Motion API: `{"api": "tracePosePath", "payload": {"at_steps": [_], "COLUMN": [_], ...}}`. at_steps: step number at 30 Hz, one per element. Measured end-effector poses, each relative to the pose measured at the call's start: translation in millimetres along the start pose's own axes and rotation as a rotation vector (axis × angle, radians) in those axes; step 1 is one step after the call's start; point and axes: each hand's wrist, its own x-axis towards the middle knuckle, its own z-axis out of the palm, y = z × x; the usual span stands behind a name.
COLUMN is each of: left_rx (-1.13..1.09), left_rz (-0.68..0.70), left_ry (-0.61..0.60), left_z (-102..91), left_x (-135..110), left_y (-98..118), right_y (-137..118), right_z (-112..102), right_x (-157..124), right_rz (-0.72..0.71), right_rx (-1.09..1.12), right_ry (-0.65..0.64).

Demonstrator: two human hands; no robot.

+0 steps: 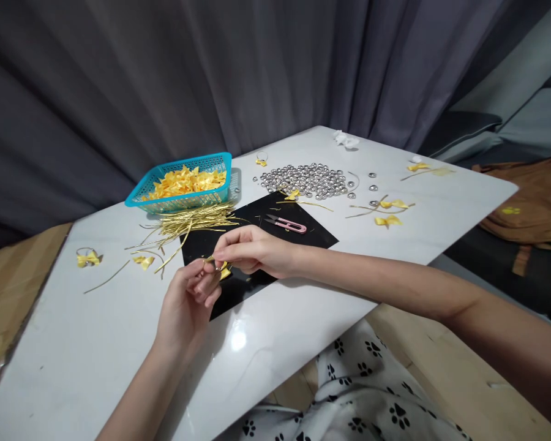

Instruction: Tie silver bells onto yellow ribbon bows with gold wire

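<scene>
A small yellow ribbon bow is between my hands, with a strand of gold cord at the fingertips. My left hand pinches the cord from below, its other fingers curled. From the right, my right hand pinches the same piece, thumb and forefinger pressed together. The fingers partly hide the bow and cord. Under the hands lies a black mat with scattered cord clippings. Pink-handled thread snips rest on it, beyond my right hand. A heap of gold cords lies just past my left hand.
A blue basket full of yellow bows stands at the back left. Several silver domed beads are spread behind the mat. Loose bows with cords lie at the right; a looped bow lies left. Crumpled white tissue sits at the far edge.
</scene>
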Motion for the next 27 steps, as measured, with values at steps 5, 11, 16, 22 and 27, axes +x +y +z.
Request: {"api": "tracePosePath", "payload": {"at_steps": [5, 11, 16, 22, 27], "left_rx": [0.068, 0.195, 0.244, 0.31, 0.307], "left_rz": [0.045, 0.027, 0.035, 0.096, 0.09], "left_ry": [0.021, -0.013, 0.017, 0.048, 0.051], "left_z": [0.2, -1.4, -1.0, -0.7, -1.2], "left_x": [-1.1, -4.3, -4.7, -3.2, -3.0], "left_y": [-1.6, -0.6, -2.5, -6.0, -5.2], "right_y": [-1.8, -2.7, -2.0, -1.9, -0.6], "right_z": [1.1, 0.5, 2.4, 0.9, -0.4], "right_x": [-1.5, -1.1, -1.4, 0.4, 2.2], "right_rz": [-0.034, 0.009, 0.001, -0.024, -0.016], "right_rx": [-0.064, -0.127, -0.122, -0.154, -0.22], "right_ry": [0.027, 0.016, 0.033, 0.059, 0.071]}}
